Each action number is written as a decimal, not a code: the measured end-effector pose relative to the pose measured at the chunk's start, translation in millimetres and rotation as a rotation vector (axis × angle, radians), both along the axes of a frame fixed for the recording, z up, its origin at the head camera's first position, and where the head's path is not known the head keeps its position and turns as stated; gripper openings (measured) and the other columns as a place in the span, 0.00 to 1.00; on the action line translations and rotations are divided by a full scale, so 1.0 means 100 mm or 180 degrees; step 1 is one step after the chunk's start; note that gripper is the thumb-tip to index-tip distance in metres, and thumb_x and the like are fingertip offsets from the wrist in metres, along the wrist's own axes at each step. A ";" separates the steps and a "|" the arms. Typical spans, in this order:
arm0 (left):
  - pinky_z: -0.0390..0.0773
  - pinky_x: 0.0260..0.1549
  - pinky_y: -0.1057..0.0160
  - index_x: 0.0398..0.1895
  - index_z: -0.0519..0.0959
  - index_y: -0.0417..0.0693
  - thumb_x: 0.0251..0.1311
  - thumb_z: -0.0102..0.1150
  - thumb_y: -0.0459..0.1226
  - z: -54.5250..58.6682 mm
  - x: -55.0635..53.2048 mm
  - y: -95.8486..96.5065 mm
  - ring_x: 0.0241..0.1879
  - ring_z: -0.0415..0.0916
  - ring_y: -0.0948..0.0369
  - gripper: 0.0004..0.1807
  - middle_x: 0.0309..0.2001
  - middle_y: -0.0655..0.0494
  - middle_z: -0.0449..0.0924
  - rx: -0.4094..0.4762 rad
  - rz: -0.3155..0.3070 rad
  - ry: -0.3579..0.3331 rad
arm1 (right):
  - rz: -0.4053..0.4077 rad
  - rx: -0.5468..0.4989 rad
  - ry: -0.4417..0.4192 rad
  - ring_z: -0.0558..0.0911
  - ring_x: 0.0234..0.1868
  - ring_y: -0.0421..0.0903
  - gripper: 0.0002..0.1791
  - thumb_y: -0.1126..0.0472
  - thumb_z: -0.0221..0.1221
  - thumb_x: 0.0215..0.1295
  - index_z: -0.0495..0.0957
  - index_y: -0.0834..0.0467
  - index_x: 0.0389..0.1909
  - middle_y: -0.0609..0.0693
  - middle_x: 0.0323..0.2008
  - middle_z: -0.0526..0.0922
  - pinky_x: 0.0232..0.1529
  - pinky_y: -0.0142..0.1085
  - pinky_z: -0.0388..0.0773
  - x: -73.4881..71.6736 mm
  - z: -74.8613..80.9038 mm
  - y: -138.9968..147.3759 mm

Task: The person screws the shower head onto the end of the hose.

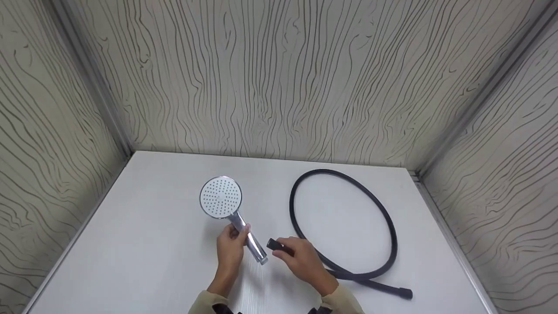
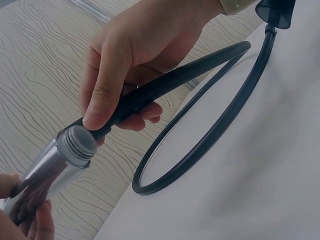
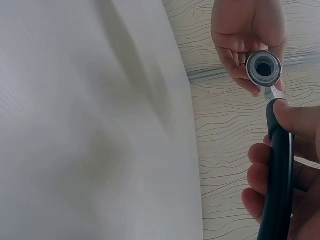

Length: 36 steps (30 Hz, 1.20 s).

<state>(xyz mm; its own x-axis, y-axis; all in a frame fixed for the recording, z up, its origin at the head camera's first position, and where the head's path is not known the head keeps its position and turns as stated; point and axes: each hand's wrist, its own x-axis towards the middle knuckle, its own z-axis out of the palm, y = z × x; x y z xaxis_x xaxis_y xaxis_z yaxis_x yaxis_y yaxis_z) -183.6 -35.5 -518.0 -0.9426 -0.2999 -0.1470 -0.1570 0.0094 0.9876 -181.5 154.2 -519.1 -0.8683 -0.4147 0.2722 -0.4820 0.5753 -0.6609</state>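
Note:
My left hand (image 1: 230,248) grips the chrome handle of a shower head (image 1: 221,197), whose round white spray face with small nozzles is turned up. The handle slants down to the right and ends in a pale threaded stub (image 2: 81,143). Just right of that stub, my right hand (image 1: 301,258) pinches one end of a black shower hose (image 1: 394,235) between thumb and fingers. A small gap separates the hose's end fitting (image 1: 273,244) from the handle in the head view. In the right wrist view the handle's round open end (image 3: 264,69) faces the camera.
The hose runs from my right hand into a large loop on the white table (image 1: 144,226). Its other end fitting (image 1: 405,293) lies at the front right. Wood-grain patterned panels (image 1: 261,78) stand behind and at both sides, with grey metal strips at the corners.

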 end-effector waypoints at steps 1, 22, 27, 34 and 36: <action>0.82 0.48 0.57 0.57 0.72 0.32 0.69 0.55 0.41 0.00 0.00 0.00 0.45 0.82 0.56 0.22 0.49 0.41 0.82 0.0018 0.0000 -0.0007 | -0.0002 0.0005 -0.0003 0.68 0.23 0.29 0.06 0.52 0.60 0.66 0.82 0.50 0.34 0.39 0.21 0.77 0.26 0.23 0.68 0.00 -0.01 0.00; 0.81 0.48 0.56 0.57 0.72 0.32 0.68 0.55 0.41 -0.02 0.04 0.00 0.43 0.82 0.58 0.22 0.48 0.41 0.82 0.0023 0.0012 -0.0029 | 0.0038 0.0031 -0.0034 0.69 0.23 0.28 0.11 0.47 0.57 0.68 0.83 0.49 0.37 0.39 0.22 0.78 0.26 0.23 0.70 0.00 -0.02 0.00; 0.81 0.46 0.57 0.55 0.73 0.33 0.68 0.56 0.41 -0.03 0.03 -0.01 0.40 0.82 0.59 0.21 0.48 0.39 0.82 0.0002 0.0028 -0.0035 | 0.0047 0.0034 -0.0050 0.69 0.23 0.29 0.10 0.50 0.59 0.67 0.84 0.50 0.37 0.39 0.23 0.78 0.26 0.23 0.70 0.00 -0.02 0.00; 0.82 0.46 0.59 0.56 0.72 0.33 0.69 0.54 0.42 -0.06 0.02 -0.05 0.41 0.81 0.60 0.21 0.48 0.40 0.82 0.0054 -0.0040 -0.0095 | 0.0090 0.0021 -0.0125 0.69 0.23 0.29 0.08 0.50 0.60 0.66 0.84 0.49 0.36 0.39 0.22 0.78 0.26 0.23 0.69 0.03 -0.11 0.02; 0.82 0.46 0.60 0.56 0.72 0.33 0.69 0.54 0.42 -0.06 0.02 -0.06 0.41 0.81 0.60 0.22 0.48 0.41 0.82 0.0072 -0.0039 -0.0106 | 0.0129 0.0005 -0.0171 0.69 0.23 0.28 0.07 0.51 0.61 0.65 0.84 0.48 0.36 0.40 0.22 0.78 0.26 0.23 0.69 0.06 -0.15 0.02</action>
